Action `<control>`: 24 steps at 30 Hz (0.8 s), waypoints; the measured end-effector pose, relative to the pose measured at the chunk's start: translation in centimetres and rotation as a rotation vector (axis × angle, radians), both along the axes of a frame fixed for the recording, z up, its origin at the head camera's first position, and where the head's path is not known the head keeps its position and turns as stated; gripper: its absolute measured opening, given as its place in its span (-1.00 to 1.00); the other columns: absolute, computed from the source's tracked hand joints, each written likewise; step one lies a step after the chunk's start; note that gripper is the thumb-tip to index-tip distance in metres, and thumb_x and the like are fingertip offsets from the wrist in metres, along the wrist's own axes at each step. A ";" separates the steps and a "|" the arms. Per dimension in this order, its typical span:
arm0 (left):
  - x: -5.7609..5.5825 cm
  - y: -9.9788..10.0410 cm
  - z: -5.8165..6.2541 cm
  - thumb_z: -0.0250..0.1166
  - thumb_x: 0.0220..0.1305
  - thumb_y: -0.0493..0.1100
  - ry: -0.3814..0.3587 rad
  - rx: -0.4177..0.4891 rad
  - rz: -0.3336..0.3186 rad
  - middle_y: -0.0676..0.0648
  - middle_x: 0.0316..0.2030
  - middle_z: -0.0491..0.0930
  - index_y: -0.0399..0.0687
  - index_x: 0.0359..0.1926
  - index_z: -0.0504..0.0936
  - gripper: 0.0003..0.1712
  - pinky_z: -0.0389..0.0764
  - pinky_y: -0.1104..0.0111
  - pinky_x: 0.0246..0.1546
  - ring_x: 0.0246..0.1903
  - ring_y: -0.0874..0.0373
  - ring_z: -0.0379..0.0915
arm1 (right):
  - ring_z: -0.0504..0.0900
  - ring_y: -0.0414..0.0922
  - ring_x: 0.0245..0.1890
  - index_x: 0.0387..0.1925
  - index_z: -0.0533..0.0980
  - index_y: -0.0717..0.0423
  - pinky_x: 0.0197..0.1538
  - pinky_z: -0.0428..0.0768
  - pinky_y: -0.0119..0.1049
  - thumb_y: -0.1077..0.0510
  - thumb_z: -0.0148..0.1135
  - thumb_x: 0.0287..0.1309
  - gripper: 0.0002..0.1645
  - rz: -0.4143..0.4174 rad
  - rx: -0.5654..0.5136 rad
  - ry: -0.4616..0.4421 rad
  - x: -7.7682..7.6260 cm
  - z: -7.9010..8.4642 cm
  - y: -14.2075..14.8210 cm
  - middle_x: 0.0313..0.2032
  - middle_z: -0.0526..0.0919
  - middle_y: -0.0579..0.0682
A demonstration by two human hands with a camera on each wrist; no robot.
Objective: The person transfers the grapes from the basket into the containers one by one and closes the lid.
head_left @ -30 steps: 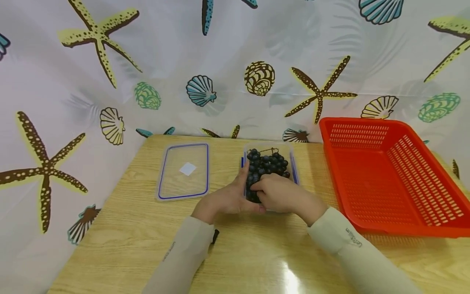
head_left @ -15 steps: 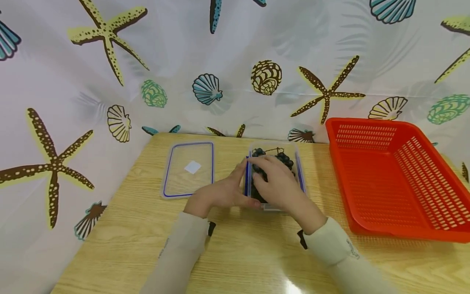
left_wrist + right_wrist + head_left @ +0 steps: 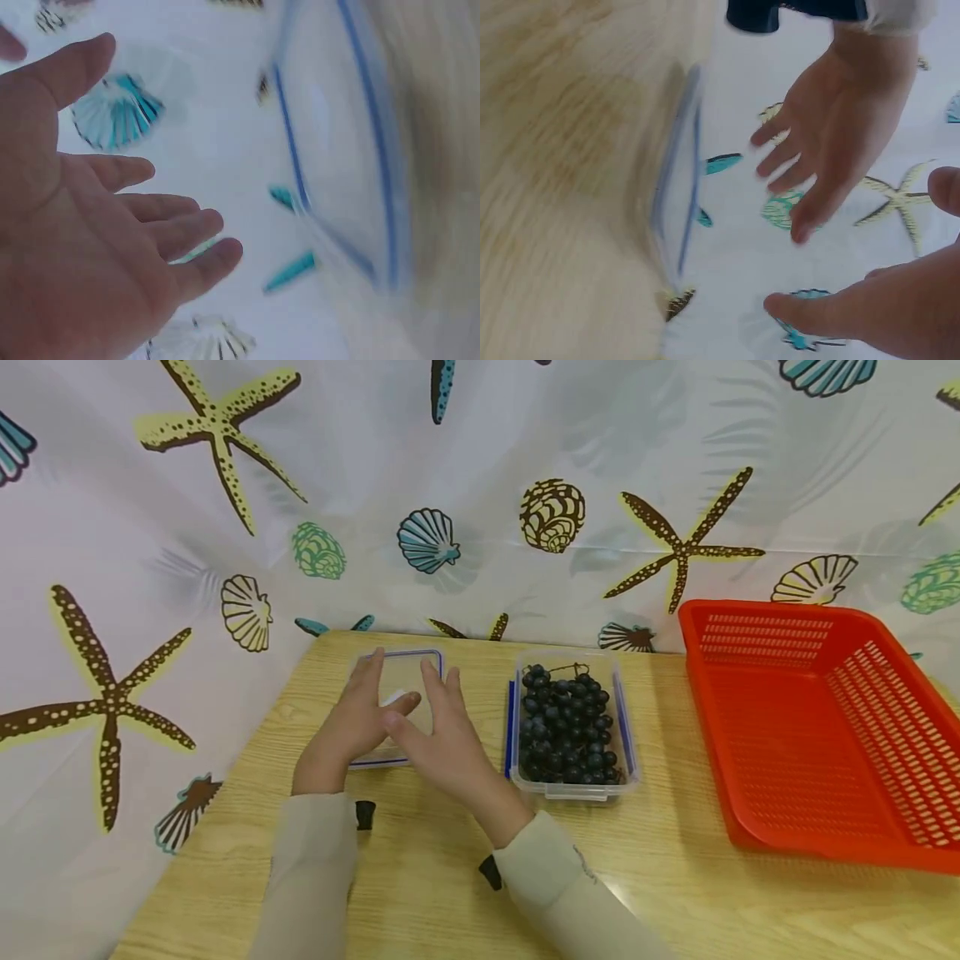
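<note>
Both hands spread flat over a clear lid on a wooden table.

The flat, rectangular clear plastic lid with a blue seal (image 3: 392,706) lies near the far left corner of the pale wood-grain table (image 3: 675,893). The left hand (image 3: 347,727) and right hand (image 3: 442,745) hover over it, fingers straight, grasping nothing.

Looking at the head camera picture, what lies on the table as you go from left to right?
Clear lid with both hands over it → clear container of dark grapes → red basket.

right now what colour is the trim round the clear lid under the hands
Blue trim on the clear lid; the head view shows it best.
</note>
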State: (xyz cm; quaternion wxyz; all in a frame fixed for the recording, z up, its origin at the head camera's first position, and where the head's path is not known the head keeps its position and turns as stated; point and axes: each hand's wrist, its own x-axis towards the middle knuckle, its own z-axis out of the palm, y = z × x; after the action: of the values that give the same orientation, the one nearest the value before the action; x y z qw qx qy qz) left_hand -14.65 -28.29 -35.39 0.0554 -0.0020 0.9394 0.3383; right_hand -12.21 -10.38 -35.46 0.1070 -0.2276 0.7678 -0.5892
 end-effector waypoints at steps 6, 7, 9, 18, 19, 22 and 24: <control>0.3 -2.9 -1.0 0.06 0.45 0.36 -0.098 -0.090 0.090 -0.43 0.47 -0.69 -0.15 0.55 -0.60 0.23 -0.17 -0.49 0.22 0.45 -0.49 -0.58 | -0.51 0.14 0.52 0.61 -0.38 -0.23 0.40 -0.08 0.34 -0.32 0.10 0.41 0.11 -0.106 -0.023 -0.164 -1.6 -1.8 -2.4 0.53 -0.59 0.16; 0.3 -3.1 -1.2 0.07 0.45 0.35 -0.110 -0.085 0.095 -0.44 0.46 -0.71 -0.16 0.54 -0.61 0.24 -0.18 -0.48 0.23 0.44 -0.48 -0.63 | -0.52 0.14 0.52 0.61 -0.38 -0.21 0.40 -0.07 0.35 -0.31 0.11 0.41 0.12 -0.116 -0.013 -0.189 -1.9 -2.1 -2.6 0.53 -0.59 0.19; 0.1 -3.4 -1.6 0.08 0.43 0.37 -0.146 -0.057 0.097 -0.46 0.43 -0.76 -0.18 0.53 -0.64 0.27 -0.18 -0.45 0.25 0.43 -0.47 -0.71 | -0.52 0.19 0.51 0.62 -0.37 -0.14 0.39 -0.07 0.37 -0.33 0.10 0.41 0.13 -0.129 0.018 -0.224 -2.5 -2.8 -2.9 0.53 -0.57 0.27; -0.4 -2.6 -2.8 0.08 0.48 0.27 -0.279 0.070 0.080 -0.57 0.41 -0.70 -0.38 0.44 -0.73 0.29 -0.19 -0.33 0.34 0.42 -0.52 -0.61 | -0.47 0.19 0.53 0.63 -0.33 -0.05 0.41 -0.17 0.33 -0.27 0.12 0.42 0.12 -0.082 0.004 -0.346 -4.4 -4.0 -2.6 0.54 -0.51 0.29; -0.4 -2.6 -2.9 0.08 0.48 0.27 -0.284 0.084 0.083 -0.56 0.42 -0.70 -0.37 0.43 -0.73 0.29 -0.20 -0.33 0.34 0.42 -0.52 -0.61 | -0.46 0.19 0.53 0.63 -0.32 -0.05 0.42 -0.16 0.32 -0.25 0.14 0.41 0.12 -0.068 0.007 -0.352 -4.4 -4.0 -2.6 0.54 -0.50 0.28; -0.2 -2.8 -3.0 0.07 0.49 0.27 -0.284 0.116 0.080 -0.54 0.43 -0.69 -0.36 0.43 -0.74 0.29 -0.21 -0.33 0.34 0.42 -0.51 -0.62 | -0.43 0.18 0.54 0.63 -0.28 -0.08 0.43 -0.14 0.30 -0.20 0.20 0.39 0.13 -0.032 0.014 -0.367 -4.5 -4.0 -2.7 0.55 -0.46 0.26; -0.1 -3.0 -3.0 0.07 0.51 0.24 -0.278 0.133 0.083 -0.53 0.44 -0.68 -0.33 0.44 -0.74 0.26 -0.22 -0.34 0.34 0.43 -0.49 -0.64 | -0.42 0.18 0.54 0.64 -0.25 -0.11 0.43 -0.11 0.29 -0.16 0.25 0.35 0.13 -0.021 0.007 -0.380 -4.5 -4.0 -2.8 0.56 -0.45 0.25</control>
State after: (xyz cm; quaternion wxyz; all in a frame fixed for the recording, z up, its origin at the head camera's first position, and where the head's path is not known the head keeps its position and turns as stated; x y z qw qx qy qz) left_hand -14.79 -31.27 -38.38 0.1708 -0.0839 0.8973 0.3984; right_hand -16.69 -13.23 -39.49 0.2448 -0.1037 0.7382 -0.6200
